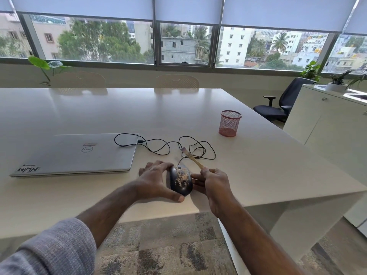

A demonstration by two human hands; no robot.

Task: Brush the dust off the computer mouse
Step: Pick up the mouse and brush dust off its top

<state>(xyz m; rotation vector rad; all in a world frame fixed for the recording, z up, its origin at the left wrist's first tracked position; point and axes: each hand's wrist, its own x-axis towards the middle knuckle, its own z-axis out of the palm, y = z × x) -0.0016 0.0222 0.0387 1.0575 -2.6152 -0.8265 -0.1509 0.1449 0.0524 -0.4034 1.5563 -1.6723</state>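
- The computer mouse (180, 180) lies on the white table (258, 155) close to its near edge, by the near right corner, with pale dust (183, 178) scattered over its dark top
- The left hand (156, 181) grasps the mouse from its left side: fingers curl over the front, and the thumb runs along the near side
- The right hand (215, 184) pinches the wooden handle of a small brush (191, 157), fingers curled round it; the bristle end points away and up to the left, clear of the mouse
- The mouse cable (168, 146) loops over the table behind the mouse to the closed silver laptop (79, 153), which sits toward the near left edge
- A pink mesh pen cup (230, 123) stands well apart, near the right edge
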